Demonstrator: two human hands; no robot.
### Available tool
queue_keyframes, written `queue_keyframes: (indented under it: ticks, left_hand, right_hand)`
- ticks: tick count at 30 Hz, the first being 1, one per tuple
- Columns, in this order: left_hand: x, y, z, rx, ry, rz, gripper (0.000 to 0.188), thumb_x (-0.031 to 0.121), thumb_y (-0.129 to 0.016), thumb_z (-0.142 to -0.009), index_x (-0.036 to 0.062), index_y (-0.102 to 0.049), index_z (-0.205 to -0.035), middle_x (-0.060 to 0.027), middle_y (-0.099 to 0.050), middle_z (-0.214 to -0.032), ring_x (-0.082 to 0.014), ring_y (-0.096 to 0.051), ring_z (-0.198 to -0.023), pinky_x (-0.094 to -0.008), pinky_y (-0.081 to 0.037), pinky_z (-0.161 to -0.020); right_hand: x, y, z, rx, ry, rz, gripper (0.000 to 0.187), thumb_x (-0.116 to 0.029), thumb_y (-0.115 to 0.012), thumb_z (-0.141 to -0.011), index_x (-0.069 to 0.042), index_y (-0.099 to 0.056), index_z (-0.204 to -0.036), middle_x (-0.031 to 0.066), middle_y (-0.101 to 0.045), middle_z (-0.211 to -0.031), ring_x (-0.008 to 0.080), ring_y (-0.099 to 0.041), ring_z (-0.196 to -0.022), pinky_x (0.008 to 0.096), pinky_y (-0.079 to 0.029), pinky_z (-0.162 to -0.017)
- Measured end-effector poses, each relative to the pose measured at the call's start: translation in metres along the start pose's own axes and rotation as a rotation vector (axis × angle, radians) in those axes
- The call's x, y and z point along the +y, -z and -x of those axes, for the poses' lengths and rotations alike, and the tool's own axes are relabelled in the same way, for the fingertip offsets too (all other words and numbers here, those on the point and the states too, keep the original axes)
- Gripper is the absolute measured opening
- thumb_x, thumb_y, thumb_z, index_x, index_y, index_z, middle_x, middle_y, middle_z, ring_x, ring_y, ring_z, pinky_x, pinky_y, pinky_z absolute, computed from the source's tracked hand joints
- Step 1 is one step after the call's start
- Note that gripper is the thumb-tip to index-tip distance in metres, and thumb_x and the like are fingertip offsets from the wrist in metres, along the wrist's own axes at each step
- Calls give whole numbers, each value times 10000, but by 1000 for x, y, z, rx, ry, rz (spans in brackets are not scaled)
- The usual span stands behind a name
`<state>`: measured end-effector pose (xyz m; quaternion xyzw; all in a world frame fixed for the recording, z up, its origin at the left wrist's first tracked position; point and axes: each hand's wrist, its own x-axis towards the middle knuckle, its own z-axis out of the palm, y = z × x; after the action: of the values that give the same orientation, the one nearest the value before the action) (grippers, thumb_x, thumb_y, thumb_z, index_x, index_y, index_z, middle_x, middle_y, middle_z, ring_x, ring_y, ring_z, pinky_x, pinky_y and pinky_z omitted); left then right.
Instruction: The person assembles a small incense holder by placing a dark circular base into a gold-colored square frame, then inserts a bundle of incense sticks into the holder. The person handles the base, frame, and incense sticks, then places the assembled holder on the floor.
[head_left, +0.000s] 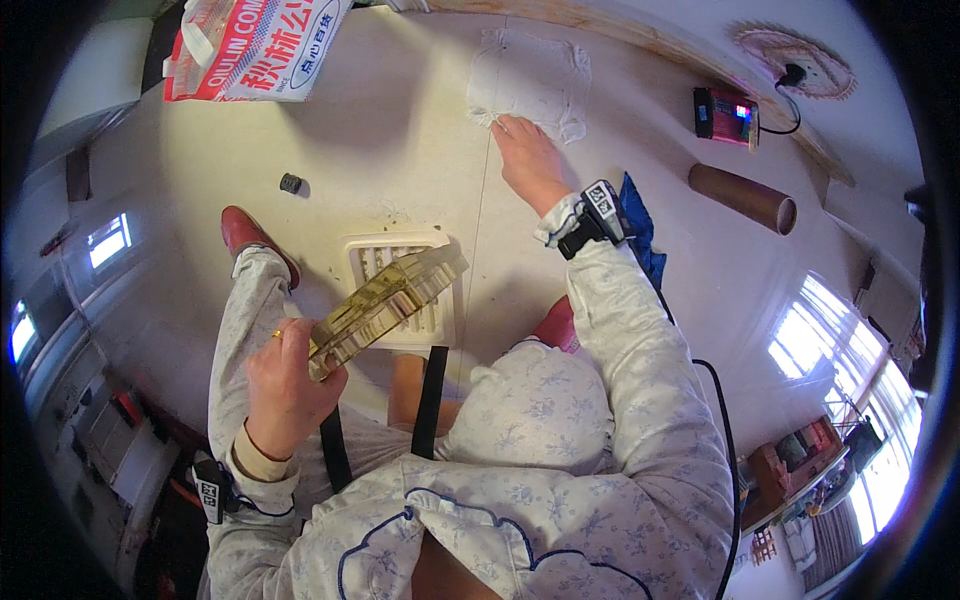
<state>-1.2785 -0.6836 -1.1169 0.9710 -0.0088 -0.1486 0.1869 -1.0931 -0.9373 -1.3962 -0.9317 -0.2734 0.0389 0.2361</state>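
Observation:
My left hand (290,388) is closed around one end of a translucent yellow-brown plastic box (385,303), held tilted. The box hangs over a cream slotted plastic tray (352,262) on the floor and hides part of it. My right arm reaches forward, and my right hand (530,163) has its fingertips closed on the near edge of a crumpled white cloth (530,75) spread on the floor. What the fingertips do at that edge is only partly visible.
A red and white shopping bag (262,50) stands at the far left. Nearer lies a small dark cylinder (291,184). To the right are a brown cardboard tube (742,197), a red device with a lit display (727,118) and cable, and a blue crumpled thing (643,235) beside my wrist.

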Motion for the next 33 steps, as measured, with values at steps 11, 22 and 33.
queue_keyframes:
  ticks: [11, 22, 33]
  left_hand:
    - [-4, -2, 5, -16, 35, 18, 453, 6, -687, -606, 15, -498, -1018, -186, -583, -780, -390, -586, -707, -439, -469, -611]
    - [1, -7, 2, -49, 28, 2, 476, 34, -704, -595, 23, -499, -1025, -154, -587, -842, -357, -589, -706, -433, -465, -595]
    - [8, -11, -7, -51, 3, -28, 471, 34, -698, -603, 18, -503, -1032, -158, -589, -848, -357, -587, -707, -435, -465, -595]
  right_hand:
    - [0, -10, 4, -51, -1, 38, 360, -5, -538, -761, -29, -563, -1119, 88, -545, -1104, 271, -509, -1091, 382, -421, -932]
    - [40, 15, 42, 38, -176, 54, 365, -19, -478, -823, -22, -564, -1178, 99, -549, -1227, 276, -514, -1148, 381, -412, -977]
    - [63, 13, 43, 104, -98, 106, 374, 3, -498, -785, -14, -572, -1152, 106, -546, -1232, 282, -506, -1161, 397, -406, -984]
